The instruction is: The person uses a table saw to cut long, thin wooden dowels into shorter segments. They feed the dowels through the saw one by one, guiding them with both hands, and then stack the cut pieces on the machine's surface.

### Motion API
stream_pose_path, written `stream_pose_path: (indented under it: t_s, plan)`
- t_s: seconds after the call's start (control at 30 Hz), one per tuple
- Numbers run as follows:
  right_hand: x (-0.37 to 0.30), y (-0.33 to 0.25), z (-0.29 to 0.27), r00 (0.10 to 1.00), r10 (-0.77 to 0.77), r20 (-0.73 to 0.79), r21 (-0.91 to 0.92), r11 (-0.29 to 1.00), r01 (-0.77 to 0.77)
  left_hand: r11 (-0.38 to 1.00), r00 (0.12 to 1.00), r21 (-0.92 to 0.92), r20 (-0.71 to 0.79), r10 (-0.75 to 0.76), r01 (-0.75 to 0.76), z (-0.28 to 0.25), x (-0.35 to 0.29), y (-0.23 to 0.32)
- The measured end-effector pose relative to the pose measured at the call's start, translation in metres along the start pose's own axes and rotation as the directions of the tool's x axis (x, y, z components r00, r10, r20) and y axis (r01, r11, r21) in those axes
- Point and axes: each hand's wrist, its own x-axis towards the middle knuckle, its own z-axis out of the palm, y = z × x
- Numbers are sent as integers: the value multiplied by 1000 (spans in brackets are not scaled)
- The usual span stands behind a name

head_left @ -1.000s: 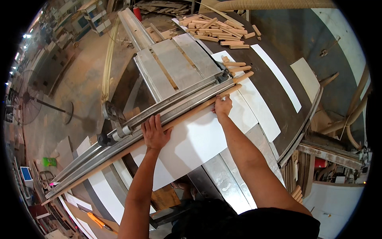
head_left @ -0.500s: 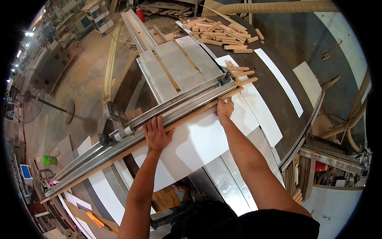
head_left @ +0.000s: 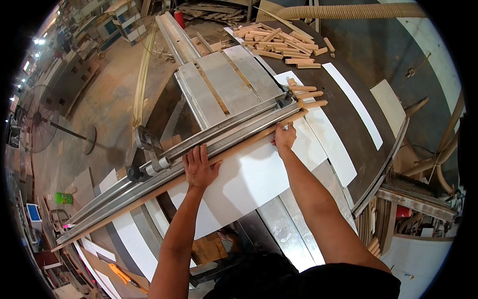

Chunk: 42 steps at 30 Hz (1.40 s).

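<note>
A long, slim wooden strip [head_left: 246,142] lies along the near side of a metal fence [head_left: 226,138] that runs slantwise over a machine table. My left hand [head_left: 200,168] bears on the strip near its middle; its fingers reach over the fence and its thumb stays on the near side. Close to the strip's right end, my right hand [head_left: 285,137] pinches it between thumb and bent fingers. Just past that end, several short cut wooden pieces [head_left: 309,94] lie beside the fence's end. Under the strip is a white sheet [head_left: 244,187].
A heap of short wooden pieces [head_left: 279,42] lies on the dark table [head_left: 343,99] at the far right. Beyond the fence is a grey sliding table [head_left: 229,82]. A clamp-like fitting [head_left: 149,167] sits on the fence, left of my left hand. An orange-handled tool [head_left: 119,273] lies lower left.
The whole view has shifted slightly, so things appear a little farther right. Both hands keep about the same places on the strip.
</note>
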Motion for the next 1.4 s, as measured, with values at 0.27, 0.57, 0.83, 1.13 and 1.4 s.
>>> stream_pose_path:
  t_s: [0.27, 0.57, 0.83, 1.13, 1.4]
  plan:
    - [3, 0, 1, 999, -20, -29, -18, 1000, 19, 1000, 1000, 4, 21, -8, 8, 0, 3, 2]
    - [6, 1, 7, 1000, -8, -21, 5, 1000, 8, 997, 997, 19, 21, -72, 72, 1, 9, 10]
    - [8, -4, 8, 1000, 6, 14, 16, 1000, -6, 961, 955, -15, 114, -274, 278, -11, 23, 35]
    - [19, -3, 14, 1000, 2, 30, -2, 1000, -2, 944, 941, -56, 121, -317, 325, -16, 41, 36]
    - [13, -9, 13, 1000, -13, 5, -11, 1000, 13, 920, 909, -56, 184, -373, 389, -23, 44, 36]
